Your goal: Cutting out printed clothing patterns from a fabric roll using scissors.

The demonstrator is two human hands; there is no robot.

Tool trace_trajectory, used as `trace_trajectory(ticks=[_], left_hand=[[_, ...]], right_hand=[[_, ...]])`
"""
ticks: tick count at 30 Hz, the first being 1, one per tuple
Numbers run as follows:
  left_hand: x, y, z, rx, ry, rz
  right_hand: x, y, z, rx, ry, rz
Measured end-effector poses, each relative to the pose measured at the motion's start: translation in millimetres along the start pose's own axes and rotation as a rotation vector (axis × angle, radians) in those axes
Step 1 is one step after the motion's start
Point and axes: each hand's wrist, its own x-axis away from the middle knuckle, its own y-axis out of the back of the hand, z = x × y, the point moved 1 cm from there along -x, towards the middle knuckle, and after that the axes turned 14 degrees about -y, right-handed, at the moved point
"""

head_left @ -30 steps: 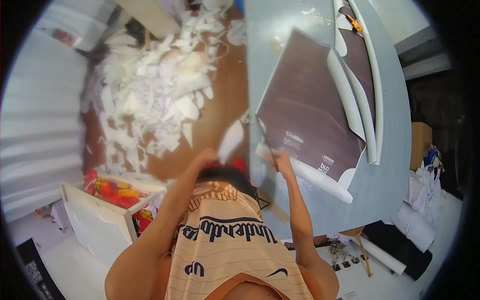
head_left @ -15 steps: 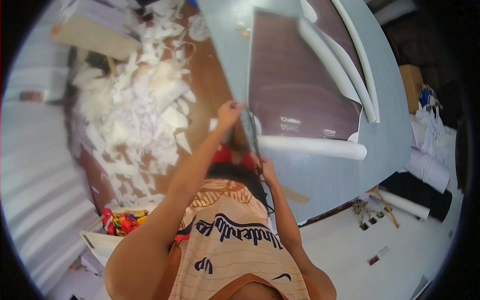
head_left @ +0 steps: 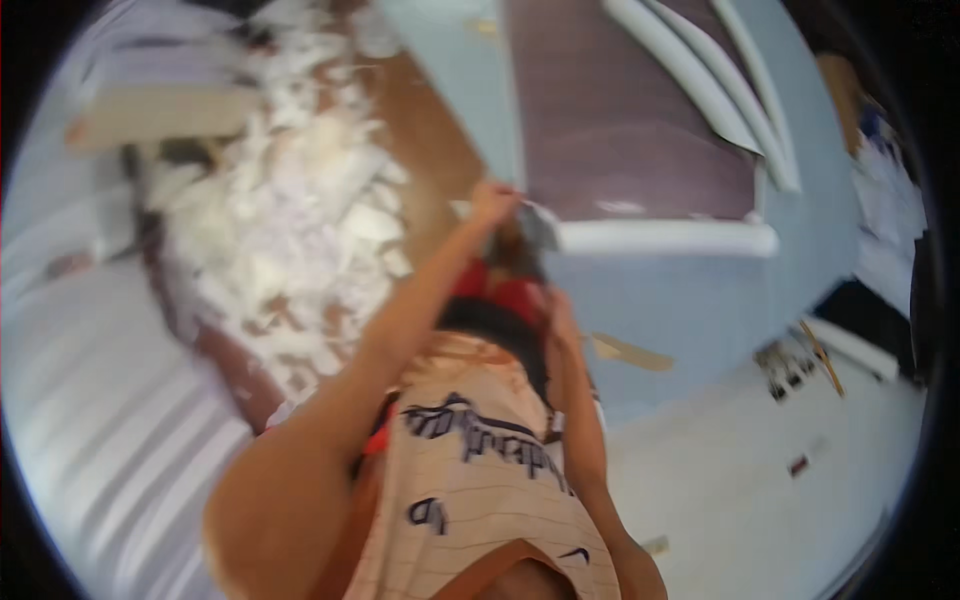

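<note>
Reaching forward, the left hand (head_left: 495,203) is just left of the near left corner of a brown sheet (head_left: 630,130), its fingers drawn in beside a blurred grey strip (head_left: 537,230); I can't make out whether they clamp on it. Nearer, the right hand (head_left: 565,315) is low by the waistband, too smeared to show whether its fingers are together or apart. The sheet lies on a grey-blue table (head_left: 660,300), a white curl (head_left: 665,238) along its near edge and more white curls (head_left: 685,75) on its right. Left of the table, white scraps (head_left: 300,200) heap on the brown floor (head_left: 425,110). Judging by this, the sheet's middle is spread flat and plenty of offcuts are already down, while the curled edges remain unflattened. Compared with half a second ago, the sheet sits farther up the view, the long dark strip between the hands is reduced to that grey smear, and the crate of red and yellow things at near left has almost left the view
</note>
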Motion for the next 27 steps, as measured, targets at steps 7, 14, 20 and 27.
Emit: trace_trajectory(ticks=[7, 14, 20, 27], left_hand=[[4, 5, 0, 0.301, 0.147, 0.01], [7, 6, -1, 0.31, 0.145, 0.031], [9, 1, -12, 0.269, 0.104, -0.027], [8, -1, -8, 0.283, 0.113, -0.094]], right_hand=[[-14, -13, 11, -0.091, 0.009, 0.06], [-17, -19, 7, -0.059, 0.084, 0.073], [-28, -4, 4, 0.183, 0.018, 0.079], [-21, -13, 10, 0.118, 0.029, 0.057]])
